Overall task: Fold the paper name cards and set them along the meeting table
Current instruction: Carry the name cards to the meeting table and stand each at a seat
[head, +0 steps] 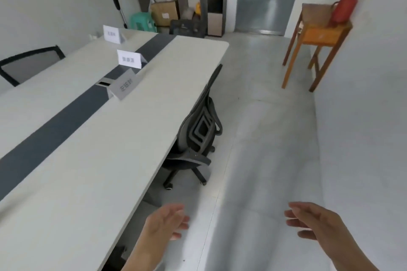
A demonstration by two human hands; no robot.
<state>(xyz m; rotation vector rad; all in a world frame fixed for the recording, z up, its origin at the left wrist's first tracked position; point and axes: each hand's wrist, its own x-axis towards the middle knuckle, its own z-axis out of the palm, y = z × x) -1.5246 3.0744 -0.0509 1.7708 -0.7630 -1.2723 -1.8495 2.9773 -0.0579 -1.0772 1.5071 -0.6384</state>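
Three folded name cards stand on the worktop, all close to the dark strip that runs down its middle. The nearest card sits at the strip's right edge, its printed face tilted back and in shade; the middle card stands just beyond it, upright and bright; the far card stands left of the strip, near the end of the worktop. Each is thin white paper creased into a tent, with blurred dark lettering that cannot be read.

By the look of it, the setting-out is partly done: three cards are placed, and the long stretch of worktop nearer than the nearest card carries none. No unfolded paper shows anywhere in view, so how many cards remain cannot be told.

The left hand and the right hand hang over the pale tiled floor, well right of the strip and off the worktop's edge. Both sets of fingers are loose and spread, grasping nothing.

The worktop is smooth, matt and off-white with rounded corners; a black mesh office chair is tucked under its right side
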